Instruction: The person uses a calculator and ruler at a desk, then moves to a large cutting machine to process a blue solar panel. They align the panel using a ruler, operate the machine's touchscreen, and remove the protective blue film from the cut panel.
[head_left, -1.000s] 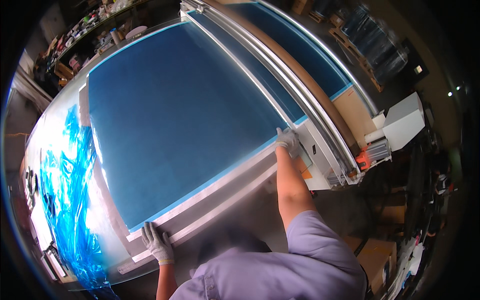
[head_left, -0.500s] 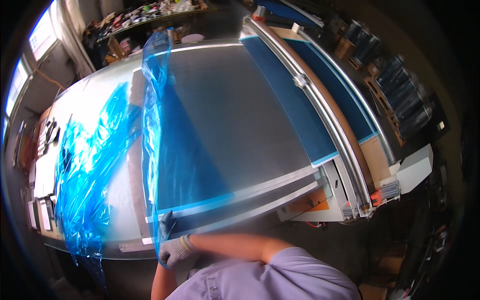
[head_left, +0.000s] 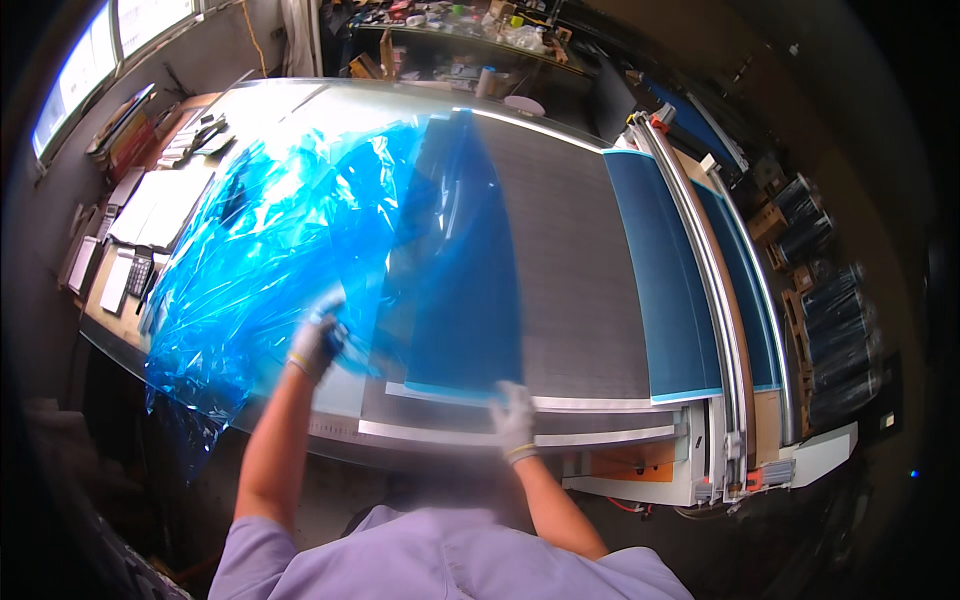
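**Inspector A:** Left hand (head_left: pixel 316 343), gloved, blurred, fingers closed around a gathered edge of the blue protective film (head_left: pixel 300 240). Confirmed?

**Inspector B:** Confirmed. Film bunched and crumpled over the left half of the work table (head_left: pixel 300 100), part of it hanging past the near table edge. One flap lifted clear of the metal sheet (head_left: pixel 570 270), standing up across the middle, translucent.

**Inspector A:** Right hand (head_left: pixel 515 420)?

**Inspector B:** Gloved, pressed flat on the near edge of the metal sheet, fingers spread, clamped on nothing. Slightly blurred.

**Inspector A:** Condition of the sheet?

**Inspector B:** Lying flat on the table. Middle portion bare, dark grey. A blue strip (head_left: pixel 660 280) of film clinging along the right side, beside the long metal rail (head_left: pixel 700 260).

**Inspector A:** Surroundings?

**Inspector B:** Papers and a calculator (head_left: pixel 135 272) on a side bench at far left, under the windows (head_left: pixel 130 30). Cluttered shelf (head_left: pixel 450 25) beyond the far end of the table. Dark rolls (head_left: pixel 830 330) stacked at right, well apart from both hands. Purple sleeves at the lower edge.
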